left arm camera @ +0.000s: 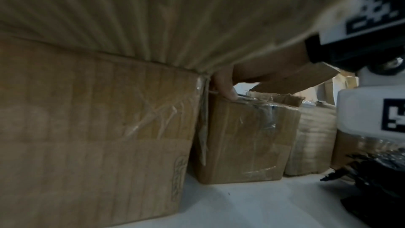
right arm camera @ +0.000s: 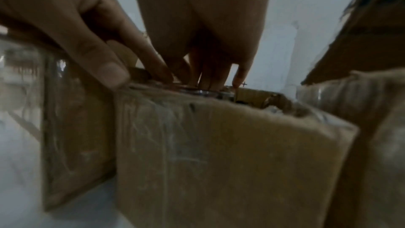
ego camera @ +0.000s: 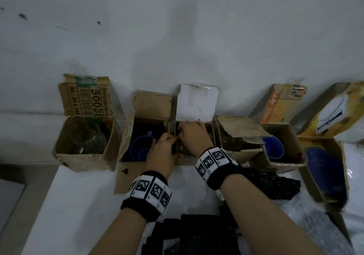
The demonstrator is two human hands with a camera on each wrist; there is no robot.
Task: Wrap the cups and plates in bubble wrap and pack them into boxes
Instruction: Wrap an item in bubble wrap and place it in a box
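Both hands work at the middle cardboard box (ego camera: 187, 161), whose white flap (ego camera: 197, 103) stands up against the wall. My right hand (ego camera: 192, 136) reaches over its opening. The fingers (right arm camera: 206, 75) point down onto the rim of a clear glass cup (right arm camera: 197, 91) inside, and the thumb (right arm camera: 109, 74) rests on the box's front edge. My left hand (ego camera: 163, 148) curls over the box's left wall. The glass (ego camera: 182, 149) shows dimly between the hands. In the left wrist view the same box (left arm camera: 247, 136) stands with the right thumb (left arm camera: 227, 91) on its rim.
Open boxes line the wall. The leftmost (ego camera: 82, 160) holds a glass and the second (ego camera: 126, 136) holds blue cups (ego camera: 137, 150). Boxes to the right hold another blue cup (ego camera: 272, 148) and a blue plate (ego camera: 323, 168). Black bubble wrap (ego camera: 275, 183) lies on the white table (ego camera: 78, 205).
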